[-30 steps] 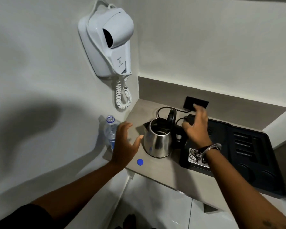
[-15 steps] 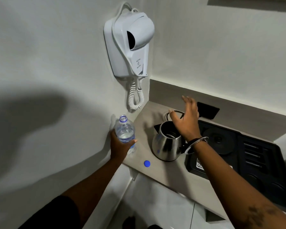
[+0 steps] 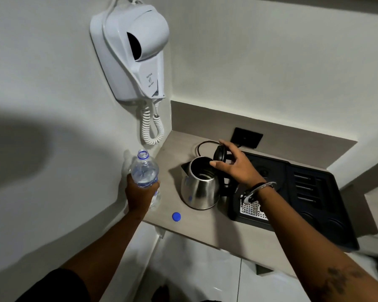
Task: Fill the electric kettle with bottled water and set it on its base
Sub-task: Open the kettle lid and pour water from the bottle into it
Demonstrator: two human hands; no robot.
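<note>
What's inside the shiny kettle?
The kettle is open, and the right hand holds its lid back. Inside, only dark metal wall shows. Whether water lies at the bottom cannot be told. The hand covers part of the opening.

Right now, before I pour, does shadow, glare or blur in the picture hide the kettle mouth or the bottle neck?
Head view: a soft shadow lies on the left wall, clear of the kettle; the kettle's inside is dark, no water level readable; no glare on its steel; the bottle in the left hand is sharp; wide-angle bends the wall lines.
</note>
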